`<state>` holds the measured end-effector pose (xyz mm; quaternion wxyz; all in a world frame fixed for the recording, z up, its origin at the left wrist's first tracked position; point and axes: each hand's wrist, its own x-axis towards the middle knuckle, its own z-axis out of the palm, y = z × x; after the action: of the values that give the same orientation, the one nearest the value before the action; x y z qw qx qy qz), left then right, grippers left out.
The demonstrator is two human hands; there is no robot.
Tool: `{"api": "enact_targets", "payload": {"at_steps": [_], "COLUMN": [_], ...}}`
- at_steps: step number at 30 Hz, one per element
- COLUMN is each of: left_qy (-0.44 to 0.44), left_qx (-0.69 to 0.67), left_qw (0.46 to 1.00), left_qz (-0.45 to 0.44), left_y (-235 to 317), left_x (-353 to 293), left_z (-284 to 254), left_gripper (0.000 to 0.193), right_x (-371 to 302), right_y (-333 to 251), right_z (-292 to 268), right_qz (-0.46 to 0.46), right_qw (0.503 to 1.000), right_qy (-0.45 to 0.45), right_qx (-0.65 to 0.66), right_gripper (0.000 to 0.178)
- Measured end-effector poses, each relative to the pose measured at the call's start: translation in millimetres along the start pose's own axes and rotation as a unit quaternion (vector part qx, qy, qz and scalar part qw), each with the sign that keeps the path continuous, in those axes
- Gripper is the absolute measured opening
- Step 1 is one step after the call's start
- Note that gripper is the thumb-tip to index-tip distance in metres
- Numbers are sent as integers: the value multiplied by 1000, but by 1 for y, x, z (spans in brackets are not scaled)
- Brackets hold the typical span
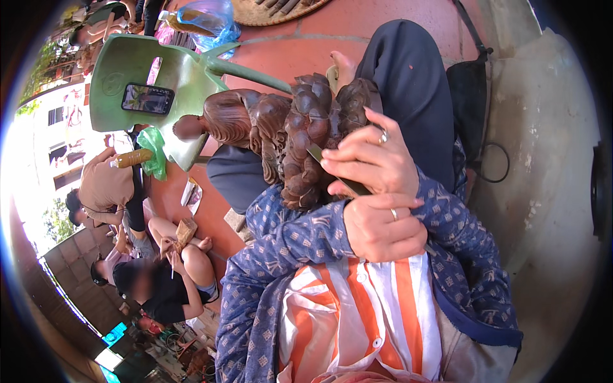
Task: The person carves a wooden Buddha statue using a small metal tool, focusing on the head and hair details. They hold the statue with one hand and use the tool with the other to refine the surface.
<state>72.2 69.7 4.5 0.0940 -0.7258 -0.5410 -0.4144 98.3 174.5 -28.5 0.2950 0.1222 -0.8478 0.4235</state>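
Dark carved wooden figure point(287, 137) resting across the lap. Left hand point(380, 226) closed around a thin tool point(338, 175); right hand point(370, 159) pressed on carving. Red tiled floor point(383, 32) beyond, green chair point(166, 83) close by.

Dark reddish-brown carved wooden figure point(287, 137). Blue patterned sleeves point(281, 246) over orange-and-white striped cloth point(357, 313). Pale green plastic chair point(172, 83), terracotta floor tiles point(306, 54).

To your upper left, a green plastic chair point(172, 76) lies tipped over, with a dark phone point(147, 98) resting on it. A blue plastic bag point(214, 19) sits beyond it. At your left, a seated person point(163, 281) holds a small wooden piece point(186, 231).
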Motion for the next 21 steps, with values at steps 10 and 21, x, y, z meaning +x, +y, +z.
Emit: {"api": "enact_targets", "payload": {"at_steps": [10,21], "left_qy": [7,0], "left_qx": [5,8], "left_qw": [1000,1000], "left_qz": [0,-13], "left_y": [-5,1], "left_x": [1,-1], "left_z": [1,4], "left_gripper": [15,15], "right_x": [4,-5], "right_y": [6,5], "right_z": [1,0], "right_qz": [-9,2], "right_qw": [1000,1000], "right_qy": [-1,-19], "right_qx": [-3,11], "right_gripper": [34,33]}}
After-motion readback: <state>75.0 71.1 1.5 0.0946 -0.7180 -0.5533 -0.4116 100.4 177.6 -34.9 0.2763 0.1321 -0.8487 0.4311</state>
